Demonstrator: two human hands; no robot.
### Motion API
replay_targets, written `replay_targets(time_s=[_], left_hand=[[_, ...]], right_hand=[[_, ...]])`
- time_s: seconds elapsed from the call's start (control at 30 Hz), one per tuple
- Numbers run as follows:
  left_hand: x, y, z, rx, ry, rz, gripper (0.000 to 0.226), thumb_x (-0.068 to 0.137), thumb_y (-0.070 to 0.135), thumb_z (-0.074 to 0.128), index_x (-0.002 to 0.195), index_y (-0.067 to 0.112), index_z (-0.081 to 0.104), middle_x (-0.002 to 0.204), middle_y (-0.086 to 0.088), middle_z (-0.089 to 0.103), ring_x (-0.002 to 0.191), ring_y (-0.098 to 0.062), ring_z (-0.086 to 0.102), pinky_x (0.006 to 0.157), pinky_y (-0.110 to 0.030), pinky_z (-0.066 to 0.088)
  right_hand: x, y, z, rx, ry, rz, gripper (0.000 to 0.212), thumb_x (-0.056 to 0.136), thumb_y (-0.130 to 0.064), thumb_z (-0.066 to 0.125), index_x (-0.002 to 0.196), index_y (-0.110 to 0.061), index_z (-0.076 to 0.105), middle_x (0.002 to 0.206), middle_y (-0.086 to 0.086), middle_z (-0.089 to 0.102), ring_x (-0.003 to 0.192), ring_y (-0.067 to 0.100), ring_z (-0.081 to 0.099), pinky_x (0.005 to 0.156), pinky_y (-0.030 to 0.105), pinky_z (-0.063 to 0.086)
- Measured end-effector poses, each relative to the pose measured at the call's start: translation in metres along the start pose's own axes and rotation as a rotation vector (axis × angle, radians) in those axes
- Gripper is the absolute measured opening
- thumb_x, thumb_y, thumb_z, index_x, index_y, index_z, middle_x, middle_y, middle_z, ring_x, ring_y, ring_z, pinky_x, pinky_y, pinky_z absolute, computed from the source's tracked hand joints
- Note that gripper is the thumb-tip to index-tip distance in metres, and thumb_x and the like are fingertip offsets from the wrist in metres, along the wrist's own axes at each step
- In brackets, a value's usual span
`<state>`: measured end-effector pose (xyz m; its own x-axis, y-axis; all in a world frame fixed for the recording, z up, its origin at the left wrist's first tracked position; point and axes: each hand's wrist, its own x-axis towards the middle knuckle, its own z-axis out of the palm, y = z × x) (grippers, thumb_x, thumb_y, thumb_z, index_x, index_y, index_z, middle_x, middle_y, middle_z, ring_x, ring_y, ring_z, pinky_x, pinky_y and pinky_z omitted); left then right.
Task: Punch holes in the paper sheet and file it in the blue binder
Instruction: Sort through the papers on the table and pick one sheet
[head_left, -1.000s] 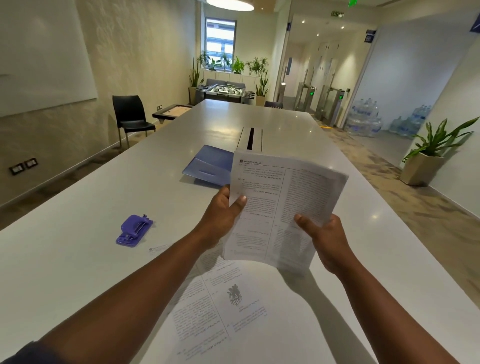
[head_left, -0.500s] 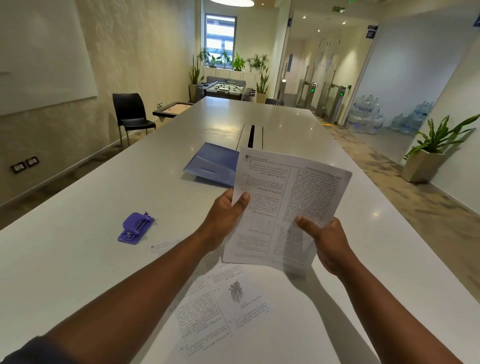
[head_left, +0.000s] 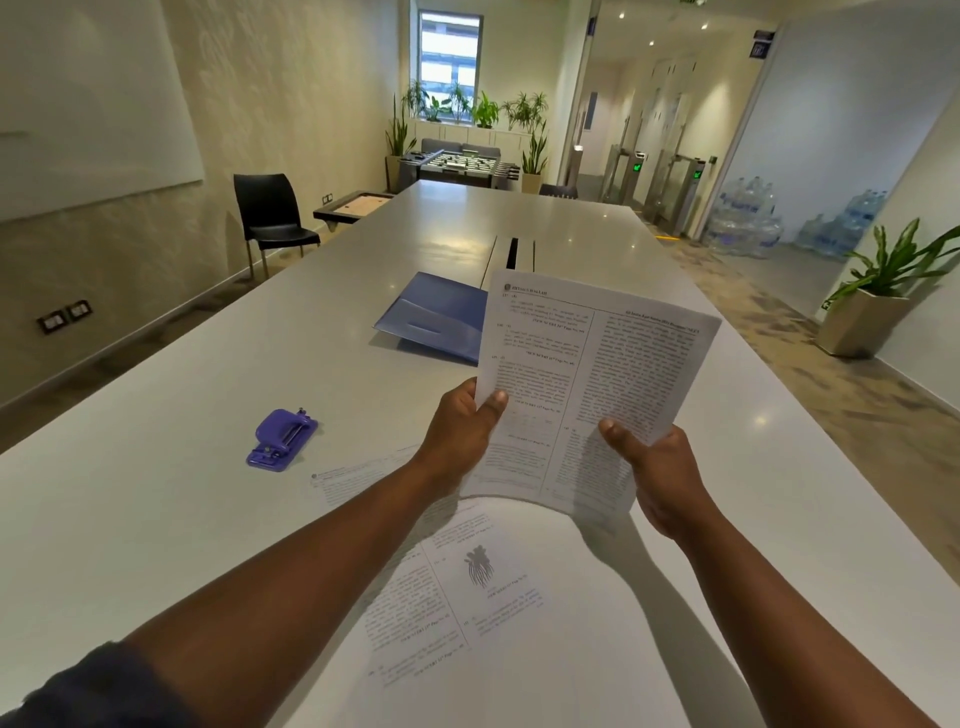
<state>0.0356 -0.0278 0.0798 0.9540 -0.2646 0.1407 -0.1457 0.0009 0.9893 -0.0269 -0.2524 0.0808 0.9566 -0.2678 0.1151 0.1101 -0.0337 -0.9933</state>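
I hold a printed paper sheet (head_left: 582, 384) up above the table with both hands. My left hand (head_left: 460, 434) pinches its left edge, thumb on the front. My right hand (head_left: 657, 473) grips its lower right corner. The blue binder (head_left: 431, 317) lies closed on the table just beyond the sheet, partly hidden behind it. A purple hole punch (head_left: 280, 439) sits on the table to the left of my left forearm.
More printed sheets (head_left: 467, 592) lie flat on the long white table (head_left: 156, 467) under my arms. A cable slot (head_left: 513, 252) runs along the table's middle behind the binder. A black chair (head_left: 267, 218) stands at the left wall, a potted plant (head_left: 878, 296) at the right.
The sheet and both hands have stayed almost in place, with the page tilting slightly more upright. The view has shifted a little downward.
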Motion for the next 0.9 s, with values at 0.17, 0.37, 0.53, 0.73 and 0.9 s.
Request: replay_targets(time_s=[0.17,0.37,0.53,0.73,0.9], left_hand=[[-0.005,-0.010,-0.003,-0.012,-0.038,-0.034,0.030,0.100,0.043,0.057,0.123,0.024,0.063,0.116,0.002,0.075,0.104,-0.026,0.073,0.091,-0.052,0.060],[-0.010,-0.015,-0.003,-0.013,-0.045,-0.039,0.026,0.103,0.037,0.056,0.124,0.024,0.063,0.118,0.001,0.075,0.106,-0.025,0.073,0.092,-0.051,0.060],[-0.012,-0.014,-0.009,0.009,-0.012,-0.033,0.029,0.102,0.038,0.055,0.125,0.021,0.063,0.117,0.001,0.075,0.105,-0.025,0.074,0.091,-0.053,0.060],[-0.009,-0.008,-0.030,0.128,-0.058,-0.130,0.026,0.101,0.038,0.061,0.120,0.020,0.066,0.114,0.003,0.076,0.100,-0.022,0.074,0.089,-0.043,0.061],[-0.004,-0.018,-0.082,0.422,-0.036,-0.316,0.040,0.089,0.034,0.078,0.119,0.011,0.065,0.125,-0.003,0.068,0.113,-0.023,0.064,0.097,-0.037,0.052]], right_hand=[[-0.005,0.004,0.004,-0.065,0.015,-0.013,0.013,0.095,-0.018,0.069,0.107,-0.023,0.072,0.104,-0.009,0.079,0.099,0.016,0.073,0.088,0.041,0.059],[-0.006,0.004,0.003,-0.055,0.020,0.003,0.014,0.095,-0.018,0.070,0.107,-0.023,0.073,0.107,-0.005,0.078,0.107,0.023,0.071,0.090,0.043,0.058],[-0.005,-0.008,0.010,-0.158,0.057,-0.016,0.015,0.097,-0.031,0.067,0.102,-0.018,0.073,0.103,0.000,0.078,0.100,0.028,0.073,0.083,0.046,0.059],[0.004,-0.024,0.018,-0.307,0.026,0.017,0.020,0.099,-0.037,0.064,0.104,-0.018,0.071,0.100,0.002,0.076,0.094,0.030,0.072,0.085,0.050,0.059],[0.002,-0.013,0.028,-0.434,-0.063,0.183,0.020,0.100,-0.027,0.062,0.112,-0.011,0.065,0.094,0.004,0.070,0.082,0.019,0.066,0.064,0.032,0.052]])
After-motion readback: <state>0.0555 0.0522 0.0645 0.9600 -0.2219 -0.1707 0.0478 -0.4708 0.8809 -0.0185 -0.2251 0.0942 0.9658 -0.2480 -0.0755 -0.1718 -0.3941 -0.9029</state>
